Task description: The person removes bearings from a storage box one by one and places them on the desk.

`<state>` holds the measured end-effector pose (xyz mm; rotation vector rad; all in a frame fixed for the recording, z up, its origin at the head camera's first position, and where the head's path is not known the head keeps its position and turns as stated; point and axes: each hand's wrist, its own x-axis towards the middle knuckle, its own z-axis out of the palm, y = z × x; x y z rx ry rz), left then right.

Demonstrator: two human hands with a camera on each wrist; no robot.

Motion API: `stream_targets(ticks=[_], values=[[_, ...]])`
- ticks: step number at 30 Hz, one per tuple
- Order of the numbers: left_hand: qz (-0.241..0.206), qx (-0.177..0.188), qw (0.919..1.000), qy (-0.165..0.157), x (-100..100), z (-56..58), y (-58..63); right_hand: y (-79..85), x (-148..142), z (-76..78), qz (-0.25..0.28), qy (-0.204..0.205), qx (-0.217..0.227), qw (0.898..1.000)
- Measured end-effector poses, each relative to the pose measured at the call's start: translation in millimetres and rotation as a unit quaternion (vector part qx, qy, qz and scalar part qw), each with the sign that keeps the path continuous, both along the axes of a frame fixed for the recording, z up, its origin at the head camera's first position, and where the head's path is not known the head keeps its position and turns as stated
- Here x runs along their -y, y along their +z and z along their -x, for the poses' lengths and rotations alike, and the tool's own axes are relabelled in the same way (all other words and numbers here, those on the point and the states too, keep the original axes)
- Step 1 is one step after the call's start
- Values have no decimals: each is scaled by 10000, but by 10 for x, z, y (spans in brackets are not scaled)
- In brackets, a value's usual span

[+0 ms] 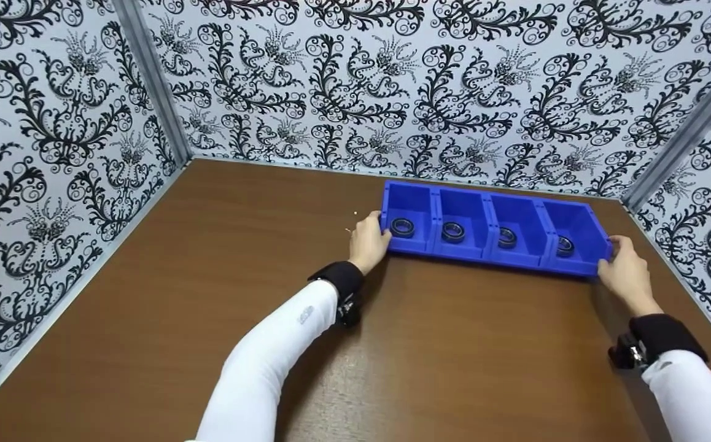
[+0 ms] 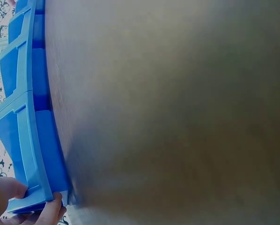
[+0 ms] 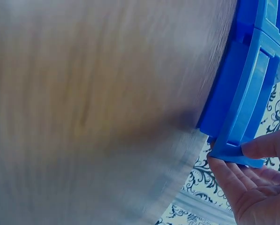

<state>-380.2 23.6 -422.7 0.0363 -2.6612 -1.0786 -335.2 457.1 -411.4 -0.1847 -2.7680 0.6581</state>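
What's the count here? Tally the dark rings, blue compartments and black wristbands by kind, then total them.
Dark rings: 4
Blue compartments: 4
Black wristbands: 2
Total: 10

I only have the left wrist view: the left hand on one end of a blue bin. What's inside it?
Observer: One dark round ring lies in each of its four compartments.

Operator: And what does the right hand hold?

Observer: The right hand grips the opposite end of the blue bin.

Operator: Which side of the table is that on?

Observer: In the head view, the bin is toward the right of the table, near the back.
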Motion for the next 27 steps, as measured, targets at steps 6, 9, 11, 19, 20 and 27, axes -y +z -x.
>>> stream_targets(ticks=[6, 9, 11, 19, 20, 27], values=[[-45, 47, 10000, -19, 103, -44, 9, 17, 115, -69, -24, -26, -114, 9999], [-99, 13, 9999, -61, 157, -77, 8, 7, 160, -110, -40, -9, -141, 9999], [-147, 10, 9999, -90, 193, -106, 2, -2, 187, -141, -59, 15, -144, 9999], [-250, 29, 9996, -135, 342, -196, 2, 0, 300, -237, -94, 80, -136, 9998], [-267, 33, 9995, -145, 361, -202, 5, 2, 313, -250, -90, 87, -150, 9998], [-418, 123, 9989, -191, 499, -254, 2, 14, 412, -337, -29, 256, -106, 9996]])
